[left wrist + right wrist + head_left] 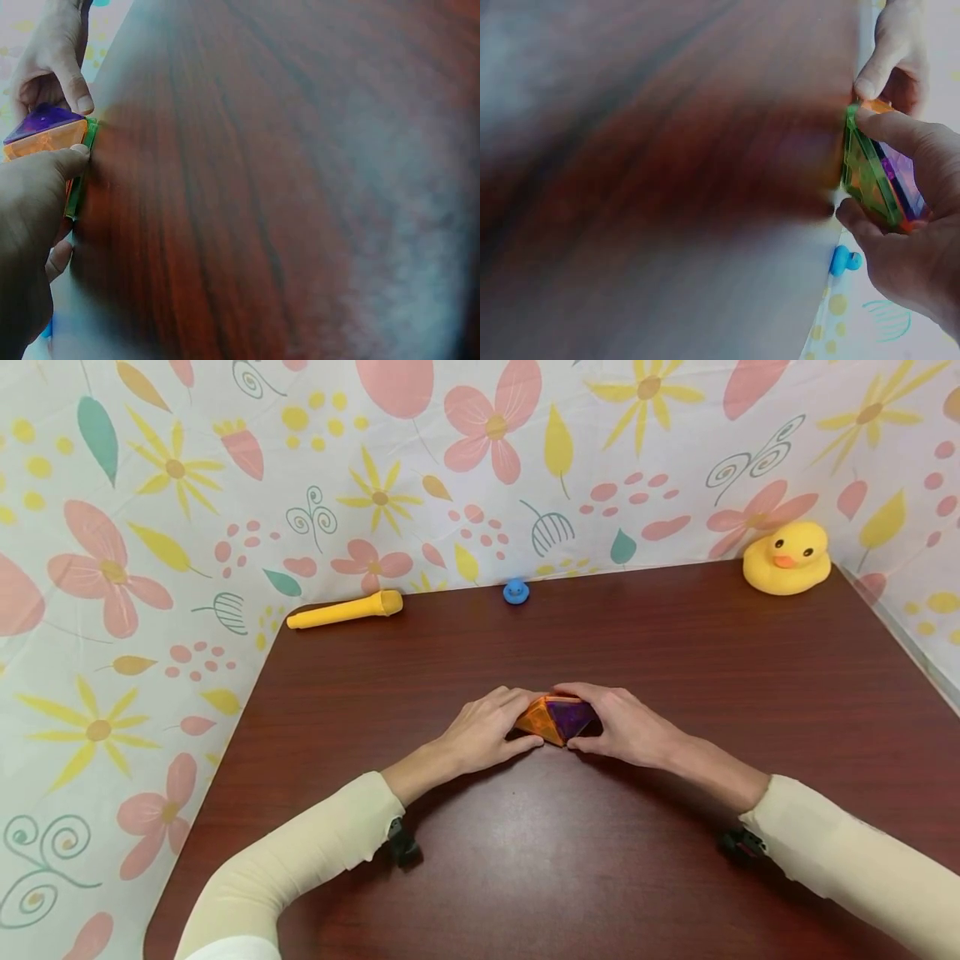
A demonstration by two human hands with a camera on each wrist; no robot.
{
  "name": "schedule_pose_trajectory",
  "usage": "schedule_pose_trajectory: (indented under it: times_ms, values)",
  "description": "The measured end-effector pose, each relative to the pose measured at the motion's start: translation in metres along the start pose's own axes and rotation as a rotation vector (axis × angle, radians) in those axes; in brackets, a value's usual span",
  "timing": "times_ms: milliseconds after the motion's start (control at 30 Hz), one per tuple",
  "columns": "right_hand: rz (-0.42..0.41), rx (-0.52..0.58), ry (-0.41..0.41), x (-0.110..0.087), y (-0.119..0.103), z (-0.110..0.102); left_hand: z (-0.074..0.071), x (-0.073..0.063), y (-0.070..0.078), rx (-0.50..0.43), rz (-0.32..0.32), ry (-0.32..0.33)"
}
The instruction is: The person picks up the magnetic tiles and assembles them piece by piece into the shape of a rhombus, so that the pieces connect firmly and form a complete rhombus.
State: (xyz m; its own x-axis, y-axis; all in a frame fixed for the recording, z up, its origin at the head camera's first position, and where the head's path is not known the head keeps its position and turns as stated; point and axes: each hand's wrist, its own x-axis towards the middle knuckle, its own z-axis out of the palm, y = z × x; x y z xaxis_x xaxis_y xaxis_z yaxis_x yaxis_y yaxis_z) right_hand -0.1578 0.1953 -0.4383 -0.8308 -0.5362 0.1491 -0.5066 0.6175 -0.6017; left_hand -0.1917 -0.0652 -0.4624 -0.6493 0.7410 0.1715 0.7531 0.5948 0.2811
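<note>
A small pointed shape of translucent magnetic tiles sits on the table at mid-view, between both hands. In the head view its orange tile (538, 720) faces left and its purple tile (570, 718) faces right. A green tile (864, 171) shows along the base in the right wrist view, and its edge also appears in the left wrist view. My left hand (483, 731) grips the orange side, thumb at the near edge and fingers behind. From the right, my right hand (636, 727) holds the purple side between thumb and fingers. The fingers partly hide the tiles' far side.
Along the back of the brown table (450, 643) lie a yellow toy microphone (345, 609) at left, a small blue duck (516, 592) in the middle and a large yellow duck (787, 558) at right. A flowered cloth (285, 460) hangs behind.
</note>
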Motion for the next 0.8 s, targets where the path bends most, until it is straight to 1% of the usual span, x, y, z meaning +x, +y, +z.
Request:
schedule_pose_trajectory:
  times_ms: [167,300,533,800]
  values:
    - [0.056,0.083,-0.004,-0.006,0.005,-0.007,-0.001,-0.003,-0.002,-0.007,-0.013,0.009]
    - [0.072,0.112,0.015,-0.012,0.008,-0.012,-0.002,-0.004,-0.005,-0.011,0.004,0.019]
    - [0.054,0.133,0.076,-0.017,0.010,-0.016,-0.006,-0.006,-0.008,-0.034,0.038,0.041]
    - [0.032,0.118,0.192,-0.018,0.010,-0.018,-0.010,-0.010,-0.013,-0.050,0.052,0.080]
